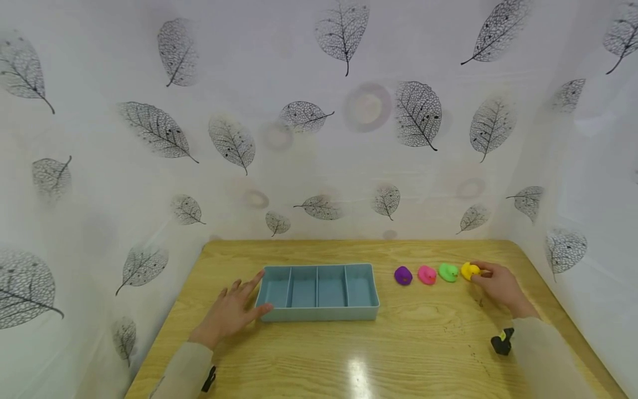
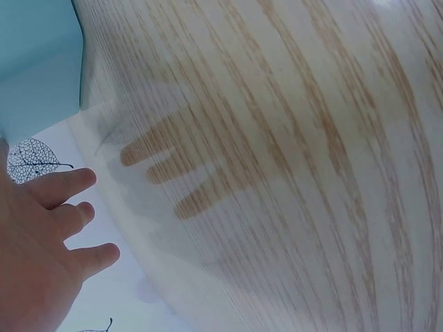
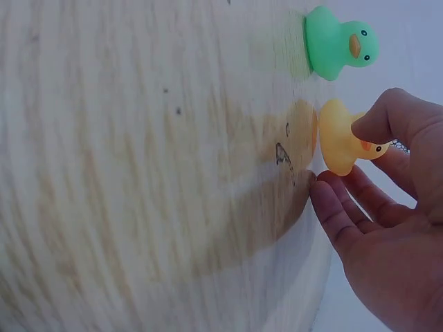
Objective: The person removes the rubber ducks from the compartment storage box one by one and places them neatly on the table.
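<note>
A yellow rubber duck (image 1: 469,271) sits at the right end of a row of ducks on the table. My right hand (image 1: 502,286) pinches it, and in the right wrist view the thumb lies over the yellow duck (image 3: 336,138) with fingers behind and beside it. My left hand (image 1: 228,313) touches the left end of a blue-grey tray (image 1: 319,315) with four compartments, its thumb and forefinger spread along that end. Left of the yellow duck stand a green duck (image 1: 448,272), a pink duck (image 1: 427,275) and a purple duck (image 1: 403,276).
The wooden table (image 1: 309,354) extends in front of the tray and ducks. A white curtain (image 1: 309,166) with leaf prints hangs behind and at both sides. Dark wrist devices show under both sleeves, the right one (image 1: 502,342) plainest.
</note>
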`<action>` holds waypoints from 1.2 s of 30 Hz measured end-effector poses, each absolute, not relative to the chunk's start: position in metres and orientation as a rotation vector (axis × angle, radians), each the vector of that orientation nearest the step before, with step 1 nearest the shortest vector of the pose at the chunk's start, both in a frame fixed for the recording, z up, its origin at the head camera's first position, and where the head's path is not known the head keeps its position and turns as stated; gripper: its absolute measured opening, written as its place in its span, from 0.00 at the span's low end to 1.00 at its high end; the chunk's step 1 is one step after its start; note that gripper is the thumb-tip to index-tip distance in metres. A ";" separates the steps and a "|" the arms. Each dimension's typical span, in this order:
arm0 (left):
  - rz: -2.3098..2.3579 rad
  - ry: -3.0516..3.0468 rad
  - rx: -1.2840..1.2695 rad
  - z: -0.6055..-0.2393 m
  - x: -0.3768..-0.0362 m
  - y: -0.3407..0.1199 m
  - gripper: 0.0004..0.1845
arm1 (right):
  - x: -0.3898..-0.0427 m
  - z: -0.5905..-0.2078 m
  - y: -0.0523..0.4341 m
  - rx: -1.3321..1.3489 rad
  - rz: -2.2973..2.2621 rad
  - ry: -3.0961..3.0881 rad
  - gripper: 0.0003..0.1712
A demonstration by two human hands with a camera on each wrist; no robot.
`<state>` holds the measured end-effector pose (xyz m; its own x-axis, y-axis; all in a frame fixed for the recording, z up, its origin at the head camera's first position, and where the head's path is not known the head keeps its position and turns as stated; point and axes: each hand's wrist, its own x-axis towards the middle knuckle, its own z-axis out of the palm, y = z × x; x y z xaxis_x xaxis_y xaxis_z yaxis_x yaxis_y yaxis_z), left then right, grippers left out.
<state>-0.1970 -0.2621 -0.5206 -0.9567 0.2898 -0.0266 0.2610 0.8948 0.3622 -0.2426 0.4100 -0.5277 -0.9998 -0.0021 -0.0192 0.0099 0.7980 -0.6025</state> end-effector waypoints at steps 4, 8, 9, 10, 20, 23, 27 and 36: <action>0.552 2.976 0.433 -0.519 -0.197 -0.262 0.47 | -0.244 -0.527 0.408 -0.010 -0.988 2.960 0.31; 0.562 2.966 0.427 -0.518 -0.196 -0.262 0.47 | -0.245 -0.528 0.407 -0.008 -1.004 2.951 0.31; 0.565 2.962 0.425 -0.518 -0.196 -0.261 0.47 | -0.245 -0.528 0.406 -0.002 -1.007 2.946 0.31; 0.565 2.960 0.428 -0.518 -0.196 -0.262 0.47 | -0.245 -0.528 0.406 0.001 -1.009 2.942 0.31; 0.547 2.982 0.431 -0.519 -0.195 -0.266 0.47 | -0.248 -0.530 0.404 -0.009 -1.008 2.943 0.31; 0.546 2.977 0.429 -0.519 -0.194 -0.266 0.47 | -0.247 -0.530 0.403 -0.013 -0.996 2.949 0.30; 0.544 2.975 0.431 -0.519 -0.194 -0.268 0.47 | -0.245 -0.528 0.402 0.002 -1.005 2.933 0.30; 0.471 3.010 0.467 -0.513 -0.197 -0.267 0.48 | -0.242 -0.523 0.403 0.004 -1.018 2.909 0.36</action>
